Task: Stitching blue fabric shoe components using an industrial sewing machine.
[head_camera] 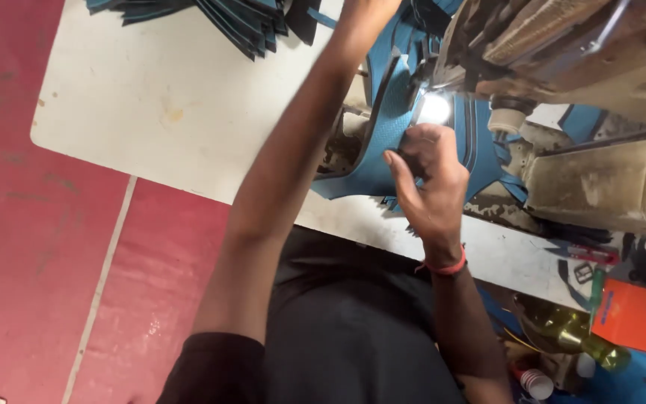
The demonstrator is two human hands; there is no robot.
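Observation:
A blue mesh fabric piece with dark trim (383,142) lies under the head of a worn beige sewing machine (600,179), lit by a small bright lamp (434,109). My right hand (428,176), with a red band at the wrist, pinches the near edge of that blue piece beside the lamp. My left arm reaches up across the white table (173,105); my left hand is cut off at the top edge of the view, so its fingers are hidden.
A stack of dark blue cut pieces (241,19) sits at the table's far edge. At lower right are an orange box (637,318), a green glass bottle (577,333) and a small cup (536,383). Red floor (39,262) lies to the left.

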